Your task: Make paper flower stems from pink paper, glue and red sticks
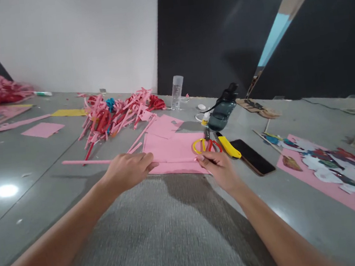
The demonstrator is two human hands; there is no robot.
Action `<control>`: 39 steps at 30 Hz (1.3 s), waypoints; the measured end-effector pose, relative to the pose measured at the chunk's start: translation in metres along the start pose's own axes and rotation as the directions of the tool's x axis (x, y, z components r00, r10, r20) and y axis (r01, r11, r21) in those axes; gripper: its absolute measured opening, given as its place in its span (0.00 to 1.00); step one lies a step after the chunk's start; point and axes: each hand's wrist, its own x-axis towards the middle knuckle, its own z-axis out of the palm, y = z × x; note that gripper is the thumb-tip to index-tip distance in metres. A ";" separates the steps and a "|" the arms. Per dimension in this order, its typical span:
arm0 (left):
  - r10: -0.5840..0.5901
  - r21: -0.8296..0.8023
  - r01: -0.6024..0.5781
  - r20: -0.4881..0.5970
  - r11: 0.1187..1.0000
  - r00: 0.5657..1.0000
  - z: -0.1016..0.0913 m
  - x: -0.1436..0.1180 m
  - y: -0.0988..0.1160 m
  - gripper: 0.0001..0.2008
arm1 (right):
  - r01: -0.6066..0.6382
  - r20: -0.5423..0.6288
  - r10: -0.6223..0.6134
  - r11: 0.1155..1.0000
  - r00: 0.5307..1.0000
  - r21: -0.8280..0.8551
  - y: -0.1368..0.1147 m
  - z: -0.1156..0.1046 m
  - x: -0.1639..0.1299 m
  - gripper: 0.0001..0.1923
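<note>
A long, thin pink strip (pixel 178 160) runs level between my two hands. My left hand (pixel 129 169) is closed round it, and its far end sticks out to the left. With thumb and fingers, my right hand (pixel 217 167) pinches the strip's right end. Directly behind the strip lie pink sheets (pixel 172 144) on the table. Just beyond my right hand are scissors (pixel 207 144) with yellow and red handles, and a yellow-handled cutter (pixel 229 146) beside them. Whether the strip is flat or rolled I cannot tell.
A heap of pink and red strips (pixel 114 114) lies behind my left hand. A clear cup (pixel 177 92) and a dark bottle (pixel 222 108) are at the back. To the right are a phone (pixel 253 156) and a pink sheet (pixel 328 188) covered with colourful scraps.
</note>
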 end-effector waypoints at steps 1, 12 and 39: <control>0.000 0.003 0.000 -0.017 1.000 1.000 -0.001 0.001 0.001 0.20 | 0.003 -0.004 -0.003 1.000 1.000 0.004 -0.002 0.000 0.000 0.25; -0.250 -0.072 0.241 -0.376 0.968 0.892 -0.004 -0.007 -0.049 0.26 | -0.030 -0.376 0.028 1.000 0.926 0.002 0.008 -0.056 0.007 0.27; 0.254 0.012 -0.281 -0.466 0.960 0.848 0.022 -0.004 -0.001 0.08 | 0.431 0.104 -0.447 0.733 0.888 -0.526 -0.020 0.034 -0.027 0.12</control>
